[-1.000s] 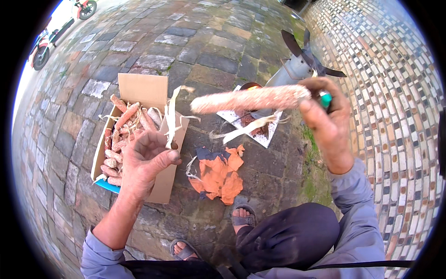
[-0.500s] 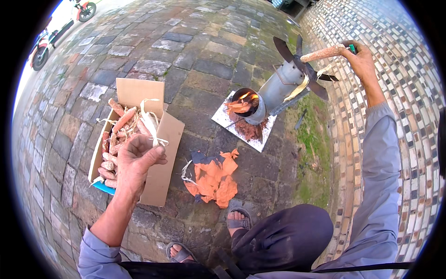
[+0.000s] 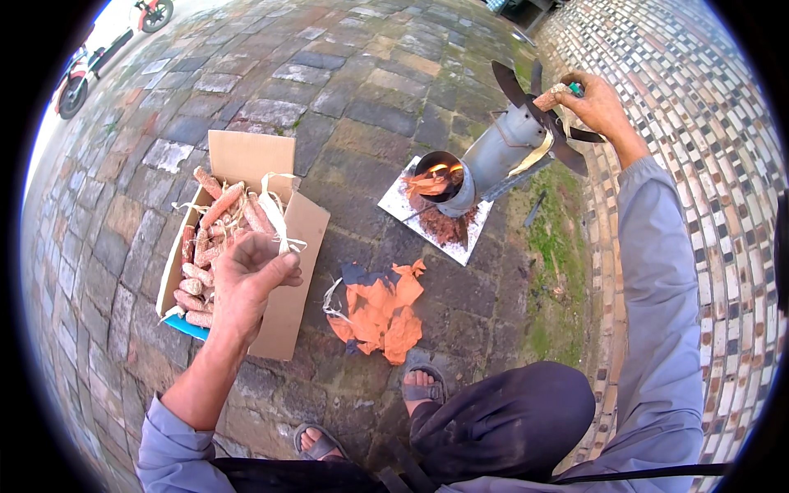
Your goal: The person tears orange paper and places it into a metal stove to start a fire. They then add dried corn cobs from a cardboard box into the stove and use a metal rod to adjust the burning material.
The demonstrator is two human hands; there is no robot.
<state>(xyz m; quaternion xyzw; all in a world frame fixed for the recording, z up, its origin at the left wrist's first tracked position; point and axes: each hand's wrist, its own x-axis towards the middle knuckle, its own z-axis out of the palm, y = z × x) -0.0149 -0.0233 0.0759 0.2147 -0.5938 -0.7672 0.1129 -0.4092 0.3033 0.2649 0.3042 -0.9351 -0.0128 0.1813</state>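
My right hand (image 3: 602,105) grips a dry corn cob (image 3: 549,98), its lower end at the open top of a slanted grey metal pipe stove (image 3: 508,144). A small green object (image 3: 576,89), perhaps a lighter, is also in that hand. Dark blades (image 3: 508,82) fan out round the pipe's top, with a pale husk strip (image 3: 534,154) along its side. Flames burn in the stove's lower round mouth (image 3: 450,168). My left hand (image 3: 246,279) is closed, thumb against fingers, over the box of corn cobs (image 3: 218,209); a whitish strip (image 3: 275,218) runs beside its fingertips. Whatever it holds is hidden.
The cardboard box (image 3: 288,304) stands on stone paving with its flaps spread. Crumpled orange sheets (image 3: 382,316) lie near my sandalled feet. Reddish-brown crumbs cover part of the white board (image 3: 472,242) under the stove. A brick wall (image 3: 699,99) rises at right; a motorbike (image 3: 94,66) stands far left.
My right hand has moved left and down with the corn cob, bringing it from above the blades to the pipe's top. Less of the cob shows. The left hand has barely shifted.
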